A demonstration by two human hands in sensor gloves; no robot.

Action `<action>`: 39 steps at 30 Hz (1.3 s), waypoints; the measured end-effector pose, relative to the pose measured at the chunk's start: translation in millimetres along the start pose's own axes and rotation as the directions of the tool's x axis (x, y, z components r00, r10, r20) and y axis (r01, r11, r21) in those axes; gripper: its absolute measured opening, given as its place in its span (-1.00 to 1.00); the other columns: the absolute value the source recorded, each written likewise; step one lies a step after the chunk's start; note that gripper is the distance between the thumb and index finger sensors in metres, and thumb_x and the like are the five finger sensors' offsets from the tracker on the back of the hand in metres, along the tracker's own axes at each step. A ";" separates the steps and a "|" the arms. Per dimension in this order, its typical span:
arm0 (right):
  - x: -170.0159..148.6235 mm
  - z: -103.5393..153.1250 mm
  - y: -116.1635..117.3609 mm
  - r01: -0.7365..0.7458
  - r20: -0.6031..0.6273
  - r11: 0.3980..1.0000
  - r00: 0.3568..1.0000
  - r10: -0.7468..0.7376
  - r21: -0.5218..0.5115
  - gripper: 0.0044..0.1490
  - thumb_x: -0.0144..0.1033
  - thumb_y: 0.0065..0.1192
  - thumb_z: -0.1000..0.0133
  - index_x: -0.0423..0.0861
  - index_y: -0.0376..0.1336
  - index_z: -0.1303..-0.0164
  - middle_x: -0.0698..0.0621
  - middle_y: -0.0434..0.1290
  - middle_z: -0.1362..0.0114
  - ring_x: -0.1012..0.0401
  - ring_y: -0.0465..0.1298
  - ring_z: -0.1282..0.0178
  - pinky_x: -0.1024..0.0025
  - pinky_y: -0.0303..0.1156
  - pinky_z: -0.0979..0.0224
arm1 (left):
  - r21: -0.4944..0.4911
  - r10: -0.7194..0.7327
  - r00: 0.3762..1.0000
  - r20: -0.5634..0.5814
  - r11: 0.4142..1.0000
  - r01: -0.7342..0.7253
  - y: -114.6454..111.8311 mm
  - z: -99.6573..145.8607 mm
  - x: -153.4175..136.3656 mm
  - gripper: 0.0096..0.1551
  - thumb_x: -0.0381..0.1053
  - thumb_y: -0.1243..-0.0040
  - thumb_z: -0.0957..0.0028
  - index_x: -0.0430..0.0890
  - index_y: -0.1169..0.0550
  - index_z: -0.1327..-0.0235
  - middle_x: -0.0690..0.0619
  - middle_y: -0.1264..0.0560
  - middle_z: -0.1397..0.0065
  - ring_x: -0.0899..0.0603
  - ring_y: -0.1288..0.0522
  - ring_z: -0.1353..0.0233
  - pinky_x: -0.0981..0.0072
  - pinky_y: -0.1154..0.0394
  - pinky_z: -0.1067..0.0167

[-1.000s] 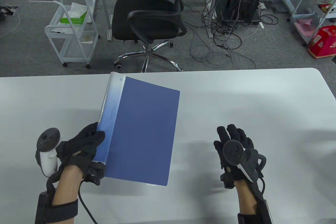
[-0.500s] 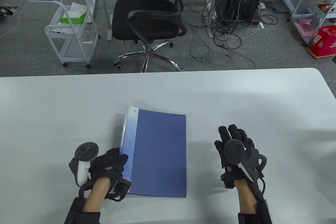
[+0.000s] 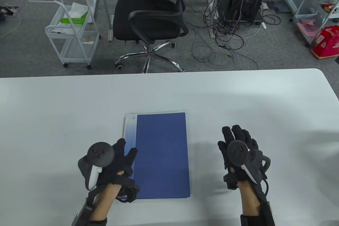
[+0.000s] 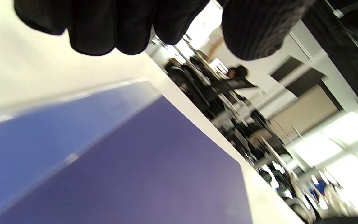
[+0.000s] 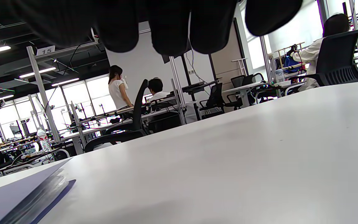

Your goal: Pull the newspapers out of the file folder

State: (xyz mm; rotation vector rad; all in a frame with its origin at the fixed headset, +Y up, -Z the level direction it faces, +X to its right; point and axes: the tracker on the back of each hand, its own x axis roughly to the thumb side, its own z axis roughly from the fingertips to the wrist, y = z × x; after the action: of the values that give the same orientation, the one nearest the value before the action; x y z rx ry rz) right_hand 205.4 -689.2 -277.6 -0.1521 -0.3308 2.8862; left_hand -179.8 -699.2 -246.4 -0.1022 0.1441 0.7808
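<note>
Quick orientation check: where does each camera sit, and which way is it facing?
Table view: overhead, facing the table; left hand rests on the blue file folder, right hand apart.
Left wrist view: tilted, low over the folder; fingertips at top.
Right wrist view: low across the table; fingertips at top.
All three show the folder.

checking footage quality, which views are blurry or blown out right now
Left wrist view: file folder and background smeared by blur, windows at right blown out. Right wrist view: background sharp, fingers dark and out of focus. Table view: sharp, soft shadows on the table near the right hand.
</note>
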 end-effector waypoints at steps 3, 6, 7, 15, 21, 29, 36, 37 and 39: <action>0.0 -0.4 -0.3 0.000 0.003 1.000 1.000 0.000 -0.005 -0.25 0.13 0.14 0.08 0.24 0.23 -0.39 0.01 0.28 -0.63 -0.11 0.32 -0.64 -0.27 0.23 -0.51 | -0.043 -0.104 0.991 0.081 0.993 0.108 -24.6 -4.9 38.5 -0.05 0.20 -0.21 -0.03 -0.30 -0.36 -0.60 -0.47 -0.35 -0.59 -0.64 -0.41 -0.44 -0.45 -0.36 -0.25; -1.0 -0.6 -1.9 0.007 0.002 1.000 1.000 -0.007 -0.019 -0.25 0.14 0.14 0.08 0.25 0.22 -0.38 0.00 0.28 -0.63 -0.10 0.32 -0.64 -0.27 0.23 -0.51 | -0.069 -0.188 0.976 0.109 0.978 0.196 -53.1 -13.5 64.6 -0.04 0.21 -0.19 -0.03 -0.29 -0.35 -0.61 -0.46 -0.35 -0.60 -0.65 -0.39 -0.45 -0.45 -0.35 -0.26; -1.4 -0.8 -2.6 0.013 0.001 1.000 1.000 -0.013 -0.023 -0.25 0.13 0.14 0.08 0.24 0.23 -0.39 0.00 0.28 -0.63 -0.11 0.31 -0.64 -0.27 0.23 -0.51 | -0.087 -0.223 0.968 0.112 0.969 0.233 -64.9 -17.3 71.6 -0.04 0.22 -0.19 -0.03 -0.29 -0.33 -0.62 -0.46 -0.34 -0.61 -0.65 -0.38 -0.46 -0.46 -0.35 -0.27; -1.2 -1.7 -3.7 0.033 -0.002 0.999 0.999 -0.033 -0.028 -0.25 0.14 0.14 0.08 0.25 0.23 -0.39 0.01 0.28 -0.64 -0.11 0.31 -0.64 -0.27 0.23 -0.52 | -0.224 -0.392 0.918 0.057 0.891 0.395 -144.0 -40.6 93.4 0.05 0.28 -0.13 -0.04 -0.29 -0.19 -0.67 -0.51 -0.17 -0.66 -0.73 -0.23 -0.51 -0.52 -0.28 -0.30; -3.4 -3.0 -2.5 0.058 -0.016 0.998 0.998 -0.058 -0.020 -0.25 0.14 0.14 0.08 0.25 0.23 -0.39 0.01 0.28 -0.64 -0.10 0.31 -0.65 -0.27 0.22 -0.52 | -0.260 -0.549 0.836 -0.030 0.811 0.523 -183.3 -46.1 106.0 0.23 0.35 -0.12 -0.02 -0.40 -0.01 -0.65 -0.62 0.01 -0.64 -0.83 -0.08 -0.50 -0.65 -0.18 -0.28; -6.7 -4.5 -2.1 0.082 -0.029 0.997 0.996 -0.083 -0.013 -0.25 0.15 0.14 0.08 0.25 0.23 -0.39 0.01 0.28 -0.64 -0.10 0.31 -0.65 -0.27 0.22 -0.52 | -0.213 -0.654 0.752 -0.085 0.749 0.627 -193.9 -49.5 112.5 0.06 0.08 -0.19 -0.08 -0.41 -0.03 -0.63 -0.57 -0.04 -0.65 -0.79 -0.19 -0.49 -0.55 -0.35 -0.26; -7.2 -4.2 -2.6 0.081 -0.029 0.997 0.996 -0.081 -0.013 -0.25 0.14 0.14 0.08 0.25 0.23 -0.39 0.01 0.28 -0.63 -0.10 0.32 -0.64 -0.27 0.23 -0.52 | -0.115 -0.649 0.759 -0.053 0.759 0.641 -174.9 -47.5 126.3 -0.17 -0.16 -0.19 -0.04 -0.42 -0.25 -0.57 -0.55 -0.37 -0.54 -0.67 -0.58 -0.28 -0.17 -0.73 -0.04; -7.5 -4.2 -2.8 0.082 -0.029 0.997 0.996 -0.083 -0.015 -0.25 0.14 0.14 0.08 0.25 0.23 -0.39 0.01 0.28 -0.63 -0.10 0.32 -0.64 -0.27 0.23 -0.52 | -0.116 -0.652 0.757 -0.041 0.756 0.645 -171.6 -47.0 128.7 -0.19 -0.18 -0.18 -0.04 -0.42 -0.26 -0.56 -0.54 -0.40 -0.52 -0.64 -0.61 -0.26 -0.11 -0.76 -0.02; -8.3 -4.5 -3.3 0.084 -0.031 0.996 0.996 -0.085 -0.017 -0.25 0.14 0.14 0.08 0.25 0.23 -0.39 0.01 0.28 -0.63 -0.10 0.32 -0.64 -0.27 0.23 -0.52 | -0.101 -0.654 0.756 -0.031 0.755 0.648 -158.6 -44.3 135.8 -0.22 -0.25 -0.17 -0.03 -0.41 -0.29 -0.55 -0.51 -0.44 -0.50 -0.55 -0.70 -0.21 0.05 -0.82 0.06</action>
State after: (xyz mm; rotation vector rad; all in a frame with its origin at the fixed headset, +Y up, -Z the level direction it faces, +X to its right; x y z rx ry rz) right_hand 214.7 -687.2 -280.6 -0.1819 -0.3463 2.7950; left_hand 23.4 -723.5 -306.6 -0.2443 0.1246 0.0740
